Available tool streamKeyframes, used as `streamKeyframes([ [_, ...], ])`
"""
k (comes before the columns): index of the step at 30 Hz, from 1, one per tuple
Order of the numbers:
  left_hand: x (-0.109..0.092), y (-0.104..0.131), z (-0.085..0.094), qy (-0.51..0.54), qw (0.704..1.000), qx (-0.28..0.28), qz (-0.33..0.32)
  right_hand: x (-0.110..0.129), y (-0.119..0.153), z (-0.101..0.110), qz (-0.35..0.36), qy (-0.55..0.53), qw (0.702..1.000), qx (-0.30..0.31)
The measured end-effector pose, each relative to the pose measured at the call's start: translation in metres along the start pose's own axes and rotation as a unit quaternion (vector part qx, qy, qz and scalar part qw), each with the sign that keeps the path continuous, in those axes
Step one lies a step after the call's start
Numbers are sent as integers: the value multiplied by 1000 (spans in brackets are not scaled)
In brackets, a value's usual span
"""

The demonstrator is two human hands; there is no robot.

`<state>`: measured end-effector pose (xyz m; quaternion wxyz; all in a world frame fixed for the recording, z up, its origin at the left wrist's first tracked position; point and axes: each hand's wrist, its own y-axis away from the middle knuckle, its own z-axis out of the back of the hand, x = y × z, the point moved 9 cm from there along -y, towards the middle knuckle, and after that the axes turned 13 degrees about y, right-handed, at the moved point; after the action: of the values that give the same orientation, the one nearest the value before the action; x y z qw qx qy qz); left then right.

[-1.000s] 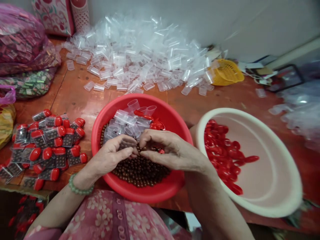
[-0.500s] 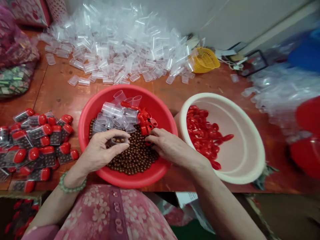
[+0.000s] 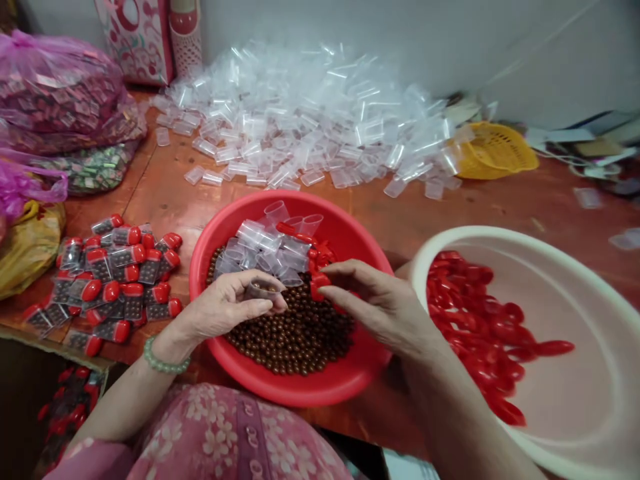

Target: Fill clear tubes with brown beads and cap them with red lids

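Between the thumb and fingers of my left hand (image 3: 225, 307) is a clear plastic case (image 3: 263, 288) with brown beads inside, its open end facing right. My right hand (image 3: 375, 300) pinches a red cap (image 3: 319, 285) just right of the case, the two apart. Both hands are over a red basin (image 3: 300, 395). Inside it lie a bed of brown beads (image 3: 295, 333), a heap of empty clear cases (image 3: 260, 240) and several red caps beside them.
A white basin (image 3: 565, 393) holding red caps (image 3: 470, 313) stands at right. Filled, capped cases (image 3: 120, 273) lie at left. Behind are piled clear cases (image 3: 300, 120), a yellow basket (image 3: 495, 152) and a pink bag (image 3: 60, 93).
The view has swung left, so things appear further right. My right hand has lifted a red cap from beside the heap toward the case in my left hand.
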<state>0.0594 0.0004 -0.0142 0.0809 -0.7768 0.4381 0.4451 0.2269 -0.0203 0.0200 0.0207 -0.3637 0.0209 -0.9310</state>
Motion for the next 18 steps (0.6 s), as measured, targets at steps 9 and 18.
streamKeyframes([
  [9,-3,-2,2,11,999,-24,-35,73,-26,-16,105,-108,985,-89],
  [18,-7,-2,0,-22,998,3,-65,85,-8,-25,193,-19,970,-147],
])
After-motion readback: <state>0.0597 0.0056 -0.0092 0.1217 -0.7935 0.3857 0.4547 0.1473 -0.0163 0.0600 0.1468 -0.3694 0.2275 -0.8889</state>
